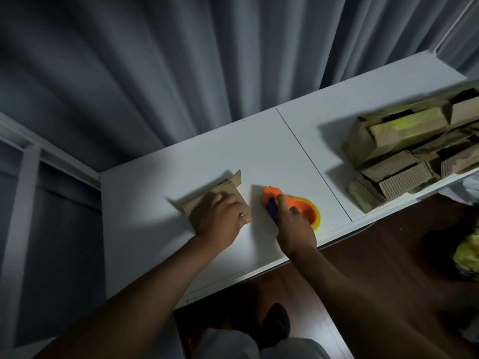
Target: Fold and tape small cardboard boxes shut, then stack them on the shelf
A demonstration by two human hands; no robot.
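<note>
Left hand [223, 215] covers most of small cardboard box [228, 187]; top hidden, flaps' state unclear. Right hand [294, 224] hides tape dispenser [298, 203] handle; tape roll only partly seen. Box pile [404, 151] blurred, cut by right edge; count unclear. Yellow-green lump [467, 252] at right edge, cropped, unidentifiable. Dark shape [278, 322] below desk [155, 229] indistinct.

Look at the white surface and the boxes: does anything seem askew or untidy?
The pile of boxes at the right is jumbled, boxes tilted at different angles. On the box under the left hand, one flap sticks up untaped.
</note>
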